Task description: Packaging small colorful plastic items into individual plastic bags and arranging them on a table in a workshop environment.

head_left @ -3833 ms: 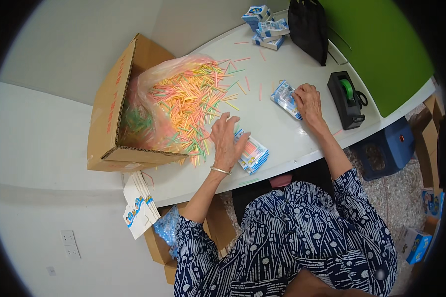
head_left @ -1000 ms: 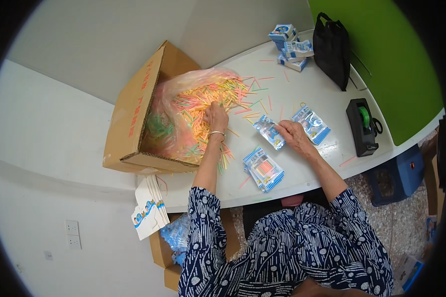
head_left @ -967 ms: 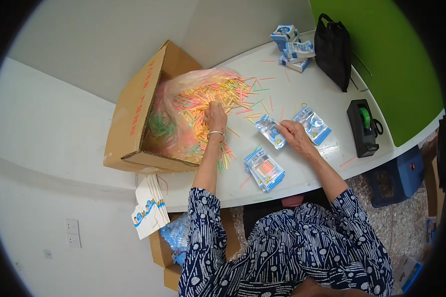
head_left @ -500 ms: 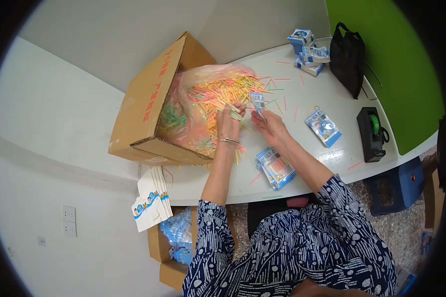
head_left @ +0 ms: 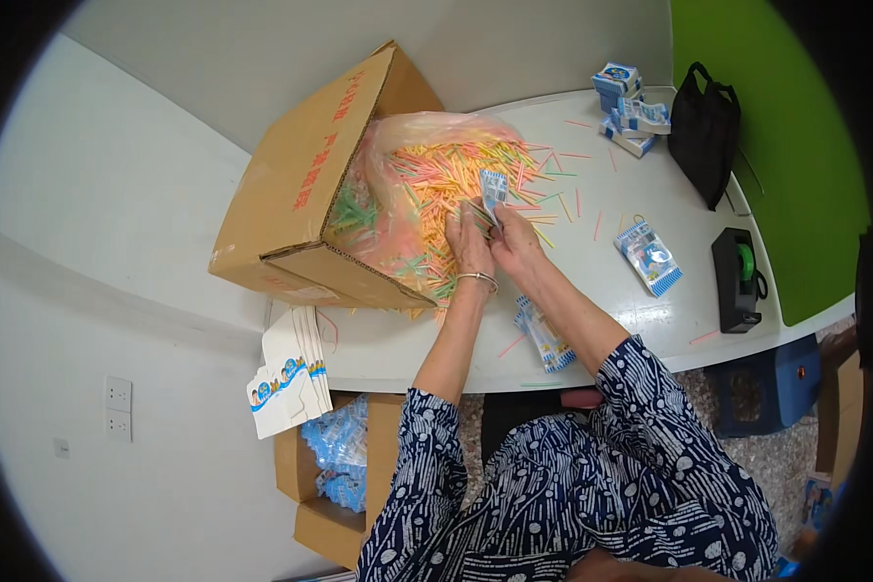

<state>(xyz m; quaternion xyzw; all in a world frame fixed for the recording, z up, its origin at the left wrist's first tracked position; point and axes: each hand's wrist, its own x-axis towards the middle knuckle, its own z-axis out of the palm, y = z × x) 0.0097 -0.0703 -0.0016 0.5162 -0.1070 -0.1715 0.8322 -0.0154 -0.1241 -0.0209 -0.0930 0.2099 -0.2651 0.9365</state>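
My right hand [head_left: 519, 244] is closed around a small blue-and-white plastic packet [head_left: 494, 184], which stands up from its fingers. Right beside it, my left hand [head_left: 469, 242] has its fingers curled in against the packet's lower end. What those fingers hold is hidden. Both hands are over the near right edge of a big heap of thin pastel sticks [head_left: 436, 179] in pink, orange, yellow and green. The heap spills from a clear plastic bag [head_left: 398, 136] in a tipped cardboard box [head_left: 286, 184]. Partly behind my right forearm lie filled packets [head_left: 550, 339].
Another packet [head_left: 649, 257] lies to the right, near a black tape dispenser [head_left: 735, 281]. Small boxes [head_left: 630, 112] and a black bag [head_left: 703, 136] stand at the far right. Folded white cartons [head_left: 296, 373] hang over the near left edge, above an open box of blue packets [head_left: 339, 451].
My hands have come together at the packet. The left held several sticks apart from it before; those are now hidden. The whole view has shifted slightly.
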